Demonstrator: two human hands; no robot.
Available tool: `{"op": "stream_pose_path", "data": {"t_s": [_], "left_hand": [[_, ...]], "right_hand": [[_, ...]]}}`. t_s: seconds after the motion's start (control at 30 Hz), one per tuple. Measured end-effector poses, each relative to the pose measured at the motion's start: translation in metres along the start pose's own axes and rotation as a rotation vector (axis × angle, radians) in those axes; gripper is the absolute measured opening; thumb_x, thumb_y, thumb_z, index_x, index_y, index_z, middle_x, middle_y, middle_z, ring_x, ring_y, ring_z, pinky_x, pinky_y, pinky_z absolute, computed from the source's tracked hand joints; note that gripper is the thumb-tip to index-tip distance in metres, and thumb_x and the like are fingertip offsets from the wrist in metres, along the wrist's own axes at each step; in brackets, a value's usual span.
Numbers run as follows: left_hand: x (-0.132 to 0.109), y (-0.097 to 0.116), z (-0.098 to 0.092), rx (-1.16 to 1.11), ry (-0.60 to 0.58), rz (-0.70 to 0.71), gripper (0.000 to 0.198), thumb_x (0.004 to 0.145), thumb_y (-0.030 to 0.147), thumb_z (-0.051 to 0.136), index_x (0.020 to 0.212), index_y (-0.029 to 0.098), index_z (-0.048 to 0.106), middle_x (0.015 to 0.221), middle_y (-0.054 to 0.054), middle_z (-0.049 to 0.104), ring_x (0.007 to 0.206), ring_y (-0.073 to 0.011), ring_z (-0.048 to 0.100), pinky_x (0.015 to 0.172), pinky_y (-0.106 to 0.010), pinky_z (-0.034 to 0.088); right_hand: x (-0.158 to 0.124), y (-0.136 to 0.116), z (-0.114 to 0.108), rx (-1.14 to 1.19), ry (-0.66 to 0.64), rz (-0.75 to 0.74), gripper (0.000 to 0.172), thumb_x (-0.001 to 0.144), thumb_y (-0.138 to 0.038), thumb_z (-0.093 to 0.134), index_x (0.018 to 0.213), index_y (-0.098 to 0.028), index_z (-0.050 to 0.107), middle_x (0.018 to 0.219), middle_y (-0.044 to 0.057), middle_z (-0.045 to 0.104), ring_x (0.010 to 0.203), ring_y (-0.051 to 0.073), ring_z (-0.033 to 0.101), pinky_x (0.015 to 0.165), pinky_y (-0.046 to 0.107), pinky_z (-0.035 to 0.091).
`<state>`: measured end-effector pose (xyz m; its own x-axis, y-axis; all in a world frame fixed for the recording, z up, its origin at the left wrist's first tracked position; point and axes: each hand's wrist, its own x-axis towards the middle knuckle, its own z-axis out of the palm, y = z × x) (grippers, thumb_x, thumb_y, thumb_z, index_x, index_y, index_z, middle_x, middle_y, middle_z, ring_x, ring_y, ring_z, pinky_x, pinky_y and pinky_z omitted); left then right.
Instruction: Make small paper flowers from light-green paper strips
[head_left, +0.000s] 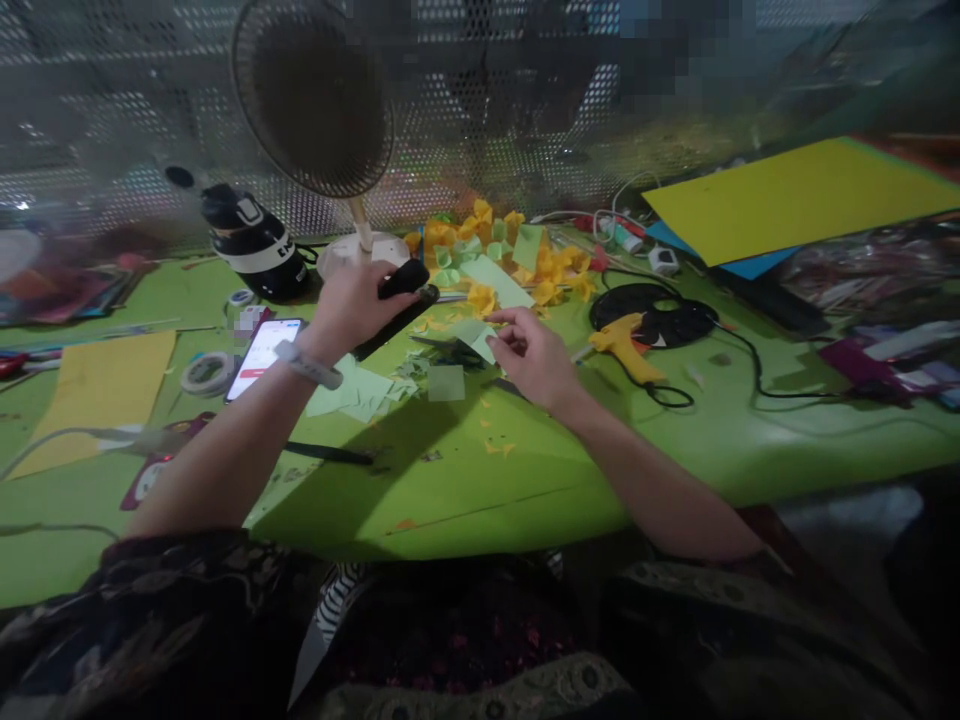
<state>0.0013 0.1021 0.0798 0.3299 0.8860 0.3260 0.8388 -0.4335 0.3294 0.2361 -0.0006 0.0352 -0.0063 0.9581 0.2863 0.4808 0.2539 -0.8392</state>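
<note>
My left hand is closed round the black handles of a pair of scissors, whose blades reach toward the middle of the green table. My right hand pinches a pale green paper piece just right of the blades. More pale green paper scraps and a small green square lie under and beside my hands. A heap of yellow and green folded paper bits sits just beyond them.
A desk fan stands at the back, a black and white bottle to its left. A phone and tape roll lie left. A yellow glue gun with black cord lies right. Yellow sheets rest far right.
</note>
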Motion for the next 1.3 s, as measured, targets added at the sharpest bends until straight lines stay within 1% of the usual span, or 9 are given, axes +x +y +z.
{"op": "stream_pose_path", "data": {"t_s": [0.23, 0.37, 0.57, 0.63, 0.73, 0.8, 0.9, 1.03, 1.3], "left_hand": [[0.04, 0.021, 0.038, 0.119, -0.142, -0.09, 0.037, 0.082, 0.046, 0.069, 0.099, 0.014, 0.072, 0.098, -0.016, 0.069, 0.1, -0.0353, 0.063, 0.082, -0.039, 0.045], [0.046, 0.026, 0.057, 0.167, -0.181, -0.127, 0.038, 0.085, 0.044, 0.067, 0.106, 0.012, 0.072, 0.105, -0.019, 0.069, 0.103, -0.0354, 0.063, 0.084, -0.041, 0.046], [0.046, 0.015, 0.077, 0.123, -0.184, -0.143, 0.036, 0.086, 0.042, 0.066, 0.106, 0.013, 0.07, 0.108, -0.02, 0.07, 0.104, -0.0362, 0.064, 0.085, -0.044, 0.049], [0.04, 0.012, 0.076, 0.076, -0.131, -0.105, 0.037, 0.086, 0.042, 0.066, 0.11, 0.013, 0.069, 0.112, -0.021, 0.069, 0.109, -0.0367, 0.063, 0.09, -0.046, 0.048], [0.023, 0.014, 0.065, -0.07, 0.053, 0.014, 0.034, 0.091, 0.037, 0.06, 0.115, 0.013, 0.067, 0.131, -0.02, 0.063, 0.124, -0.0331, 0.056, 0.105, -0.045, 0.042], [0.005, 0.018, 0.055, -0.296, 0.103, 0.066, 0.03, 0.096, 0.036, 0.053, 0.111, 0.015, 0.068, 0.125, -0.016, 0.067, 0.119, -0.0274, 0.059, 0.105, -0.041, 0.044], [-0.03, 0.025, 0.044, -0.719, -0.07, -0.019, 0.041, 0.096, 0.05, 0.052, 0.115, 0.016, 0.066, 0.107, -0.011, 0.072, 0.097, -0.0221, 0.067, 0.086, -0.037, 0.053], [-0.066, 0.03, 0.047, -1.081, -0.263, -0.179, 0.047, 0.084, 0.045, 0.071, 0.12, 0.016, 0.061, 0.104, -0.009, 0.073, 0.096, -0.0194, 0.069, 0.08, -0.031, 0.055], [-0.081, 0.03, 0.061, -1.291, -0.238, -0.339, 0.044, 0.076, 0.034, 0.081, 0.114, 0.018, 0.064, 0.077, 0.0, 0.068, 0.081, -0.016, 0.07, 0.07, -0.026, 0.054]], "right_hand": [[0.001, 0.004, 0.001, 0.01, -0.007, -0.005, 0.017, 0.091, -0.024, 0.057, 0.108, -0.019, 0.059, 0.079, 0.001, 0.067, 0.067, 0.015, 0.061, 0.066, 0.032, 0.048], [-0.002, 0.002, 0.002, -0.012, -0.027, 0.003, 0.019, 0.092, -0.024, 0.057, 0.11, -0.019, 0.059, 0.081, 0.002, 0.067, 0.069, 0.016, 0.062, 0.067, 0.032, 0.049], [-0.003, 0.002, 0.002, 0.003, -0.042, 0.018, 0.02, 0.094, -0.022, 0.054, 0.113, -0.019, 0.059, 0.083, 0.003, 0.068, 0.072, 0.017, 0.063, 0.068, 0.031, 0.051], [-0.002, 0.003, 0.002, -0.016, -0.039, 0.01, 0.02, 0.095, -0.021, 0.052, 0.113, -0.019, 0.059, 0.083, 0.003, 0.068, 0.072, 0.017, 0.063, 0.068, 0.031, 0.05], [-0.001, 0.004, 0.004, -0.022, -0.039, 0.004, 0.021, 0.096, -0.019, 0.048, 0.114, -0.018, 0.059, 0.08, 0.003, 0.067, 0.071, 0.017, 0.064, 0.068, 0.032, 0.05], [-0.001, 0.005, 0.005, -0.002, -0.051, -0.005, 0.022, 0.096, -0.019, 0.047, 0.114, -0.018, 0.059, 0.08, 0.002, 0.067, 0.071, 0.017, 0.064, 0.068, 0.032, 0.05], [-0.002, 0.004, 0.007, 0.036, -0.074, -0.015, 0.023, 0.096, -0.02, 0.048, 0.117, -0.019, 0.058, 0.082, 0.003, 0.068, 0.071, 0.017, 0.063, 0.068, 0.032, 0.051], [-0.006, 0.002, 0.011, 0.069, -0.117, -0.002, 0.023, 0.095, -0.019, 0.05, 0.117, -0.019, 0.058, 0.081, 0.003, 0.068, 0.07, 0.017, 0.062, 0.066, 0.032, 0.05], [-0.01, 0.001, 0.018, 0.114, -0.165, 0.024, 0.023, 0.092, -0.022, 0.055, 0.114, -0.017, 0.058, 0.082, 0.001, 0.068, 0.067, 0.014, 0.06, 0.065, 0.029, 0.048]]}}
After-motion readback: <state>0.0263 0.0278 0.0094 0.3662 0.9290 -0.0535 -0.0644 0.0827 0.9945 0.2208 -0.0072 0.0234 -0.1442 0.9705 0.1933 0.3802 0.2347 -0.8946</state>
